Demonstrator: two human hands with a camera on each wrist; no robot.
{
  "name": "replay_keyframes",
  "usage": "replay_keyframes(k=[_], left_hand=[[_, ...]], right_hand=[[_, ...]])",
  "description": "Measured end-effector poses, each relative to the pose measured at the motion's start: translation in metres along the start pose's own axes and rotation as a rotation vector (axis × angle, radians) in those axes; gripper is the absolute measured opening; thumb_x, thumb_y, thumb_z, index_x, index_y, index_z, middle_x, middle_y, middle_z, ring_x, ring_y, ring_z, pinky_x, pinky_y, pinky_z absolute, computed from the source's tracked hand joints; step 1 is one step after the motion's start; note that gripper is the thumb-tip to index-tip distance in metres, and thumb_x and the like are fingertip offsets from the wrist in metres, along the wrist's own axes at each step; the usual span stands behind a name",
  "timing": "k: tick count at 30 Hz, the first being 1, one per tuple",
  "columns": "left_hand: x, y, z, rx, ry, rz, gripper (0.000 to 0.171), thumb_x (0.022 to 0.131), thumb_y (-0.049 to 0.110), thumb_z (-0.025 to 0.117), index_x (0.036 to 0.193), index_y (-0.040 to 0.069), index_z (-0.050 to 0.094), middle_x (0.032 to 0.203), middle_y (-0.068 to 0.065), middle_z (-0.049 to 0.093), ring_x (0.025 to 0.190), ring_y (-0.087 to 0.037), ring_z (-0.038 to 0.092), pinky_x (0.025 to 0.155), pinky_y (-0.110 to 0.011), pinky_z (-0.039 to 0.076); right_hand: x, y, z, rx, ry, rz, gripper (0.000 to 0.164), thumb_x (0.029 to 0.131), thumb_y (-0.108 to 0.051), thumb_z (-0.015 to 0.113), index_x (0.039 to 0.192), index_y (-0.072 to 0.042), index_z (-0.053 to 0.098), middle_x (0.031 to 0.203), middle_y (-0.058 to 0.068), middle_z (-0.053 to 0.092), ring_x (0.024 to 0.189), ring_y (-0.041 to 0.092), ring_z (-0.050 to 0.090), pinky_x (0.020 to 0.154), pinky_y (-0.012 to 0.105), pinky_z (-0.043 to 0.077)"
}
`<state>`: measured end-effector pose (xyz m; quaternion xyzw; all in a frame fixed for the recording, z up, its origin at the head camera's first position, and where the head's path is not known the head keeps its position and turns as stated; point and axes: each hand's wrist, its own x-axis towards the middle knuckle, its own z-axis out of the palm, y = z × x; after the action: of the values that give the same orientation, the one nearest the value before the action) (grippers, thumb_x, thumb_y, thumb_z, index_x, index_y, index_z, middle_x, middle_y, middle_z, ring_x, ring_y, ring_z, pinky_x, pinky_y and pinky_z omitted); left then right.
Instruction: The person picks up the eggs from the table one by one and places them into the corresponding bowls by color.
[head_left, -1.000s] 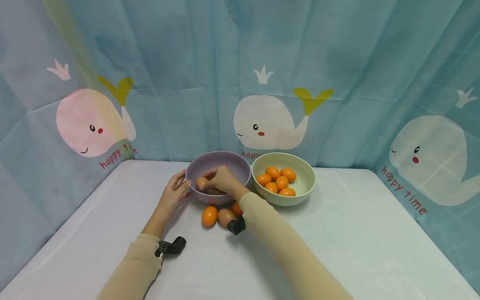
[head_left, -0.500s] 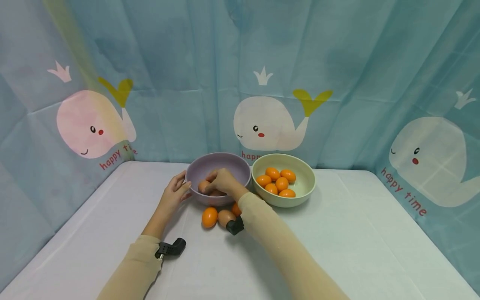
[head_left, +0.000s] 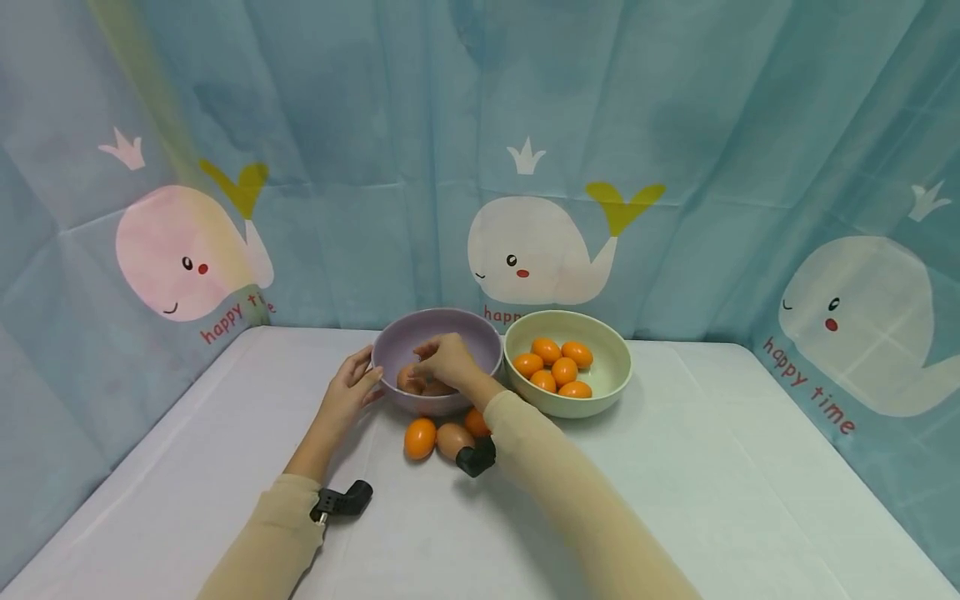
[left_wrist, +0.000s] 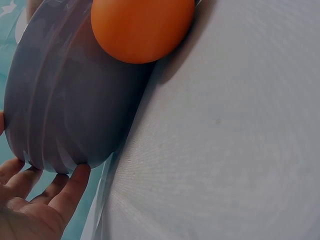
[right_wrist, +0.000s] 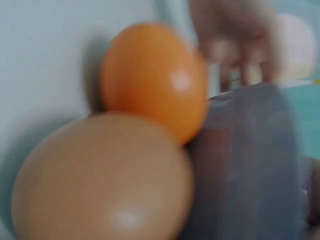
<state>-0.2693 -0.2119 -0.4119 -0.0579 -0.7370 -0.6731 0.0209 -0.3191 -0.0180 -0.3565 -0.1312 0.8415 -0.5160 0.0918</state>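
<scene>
My left hand [head_left: 348,387] holds the side of the purple bowl [head_left: 480,329], its fingertips on the outer wall in the left wrist view and the thumb at the rim. Inside the bowl lie a brown egg [head_left: 410,379] and another brown egg [head_left: 437,388], partly covered by my right hand [head_left: 447,358]. The right fingers hang loosely bent just above these eggs, apart from the nearer one. In front of the bowl, an orange egg [head_left: 420,438], a brown egg [head_left: 454,442] and a second orange egg [head_left: 476,422] rest on the table.
A pale green bowl [head_left: 613,375] with several orange eggs [head_left: 564,371] stands right against the purple bowl. White cloth covers the table [head_left: 712,467]. A blue curtain [head_left: 360,242] with whale prints hangs behind and at both sides.
The right hand has lowered a brown egg into the purple bowl and let it go, its fingers now lifted off. The left hand has stayed at the bowl's side.
</scene>
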Motion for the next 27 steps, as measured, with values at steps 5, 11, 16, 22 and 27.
replay_keyframes(k=[5,11,16,22,27], left_hand=[[-0.001,0.000,0.001,0.020,0.002,-0.005,0.064,0.106,0.023,0.048,0.159,0.005,0.016,0.167,-0.013,0.015,0.150,-0.034,0.029,0.106,-0.034,0.052],[0.000,-0.001,0.000,0.010,0.008,0.000,0.064,0.106,0.024,0.048,0.159,0.005,0.017,0.167,-0.014,0.015,0.148,-0.034,0.032,0.094,-0.016,0.055],[-0.001,-0.001,-0.001,0.030,0.008,-0.006,0.063,0.106,0.024,0.047,0.159,0.006,0.017,0.167,-0.013,0.015,0.149,-0.034,0.031,0.091,-0.013,0.054],[-0.001,0.000,-0.001,0.057,0.004,-0.012,0.064,0.106,0.025,0.047,0.160,0.008,0.016,0.167,-0.012,0.015,0.150,-0.030,0.029,0.099,-0.022,0.054],[-0.001,0.000,0.001,0.045,0.006,-0.011,0.065,0.106,0.027,0.048,0.160,0.008,0.016,0.167,-0.011,0.016,0.150,-0.030,0.029,0.097,-0.017,0.054]], right_hand=[[-0.017,-0.015,-0.024,0.076,0.046,0.005,0.035,0.083,-0.011,0.080,0.117,-0.006,0.073,0.114,0.008,0.075,0.101,0.019,0.072,0.090,0.034,0.061],[-0.042,-0.018,-0.053,0.128,0.059,-0.078,0.035,0.084,-0.013,0.080,0.118,-0.007,0.073,0.118,0.011,0.074,0.113,0.023,0.069,0.098,0.032,0.057],[-0.070,-0.013,-0.071,0.181,0.049,-0.104,0.036,0.085,-0.011,0.079,0.119,-0.003,0.071,0.121,0.013,0.072,0.120,0.028,0.066,0.104,0.035,0.054],[-0.096,0.001,-0.088,0.151,0.076,-0.079,0.036,0.083,-0.015,0.081,0.118,-0.006,0.073,0.119,0.012,0.073,0.116,0.023,0.068,0.101,0.033,0.055],[-0.112,0.015,-0.095,0.195,0.040,-0.043,0.038,0.084,-0.010,0.079,0.120,-0.003,0.071,0.119,0.016,0.072,0.113,0.025,0.070,0.095,0.029,0.058]])
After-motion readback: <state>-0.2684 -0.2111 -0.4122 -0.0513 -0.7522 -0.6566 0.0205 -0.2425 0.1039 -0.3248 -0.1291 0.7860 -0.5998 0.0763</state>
